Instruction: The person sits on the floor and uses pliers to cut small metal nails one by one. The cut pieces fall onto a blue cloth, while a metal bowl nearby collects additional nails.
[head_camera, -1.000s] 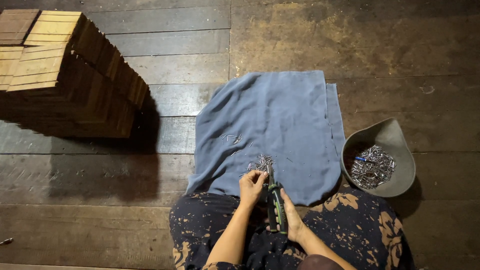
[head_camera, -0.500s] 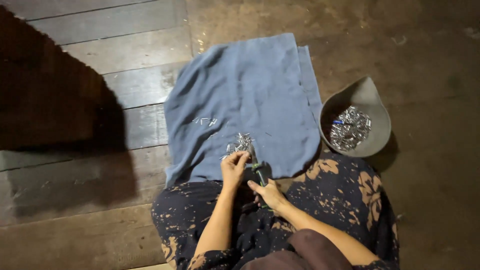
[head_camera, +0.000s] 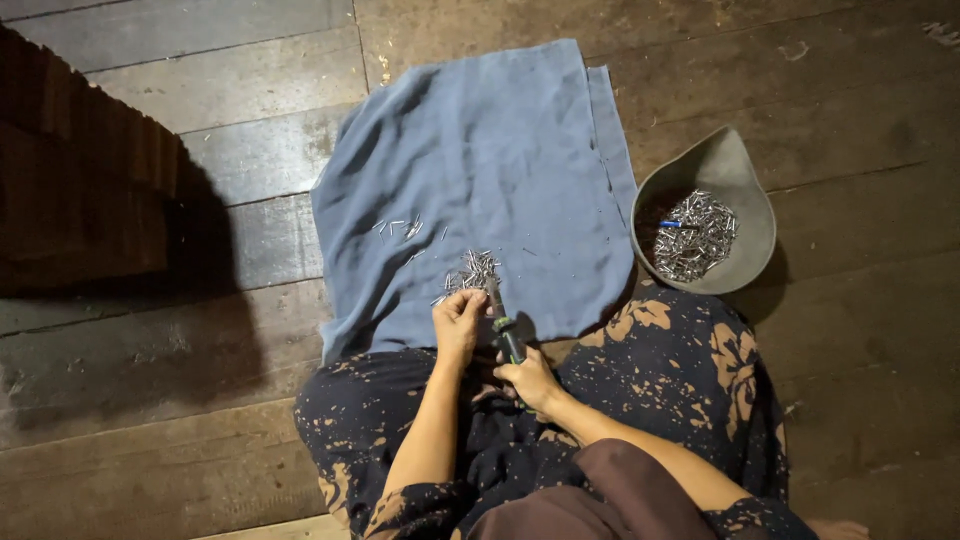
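At the far left edge of the wooden plank floor (head_camera: 200, 330), a dark stack of wooden slats (head_camera: 80, 190) is sitting in shadow, well apart from the work. Toward the middle, a blue-grey cloth (head_camera: 480, 150) is lying spread flat on the floor, its near edge reaching the lap of a person sitting in dark trousers with orange blotches (head_camera: 680, 370). A few loose metal pins (head_camera: 400, 228) are lying scattered on the left part of the cloth, and a small heap of metal pins (head_camera: 475, 270) is resting near its near edge. The left hand (head_camera: 460, 322) is curling just beside that heap, its fingers clenched; whether they are pinching a pin I cannot tell. Just to the right, the right hand (head_camera: 530, 380) is grasping the handle of a slim dark hand tool with a green band (head_camera: 503, 325), fingers wrapped tight around it, the tool's tip pointing into the heap. Further right, off the cloth's right edge, a grey dish (head_camera: 730, 160) is lying on the floor, holding a larger pile of shiny metal pins (head_camera: 695, 235) with one small blue piece (head_camera: 668, 224) among them.
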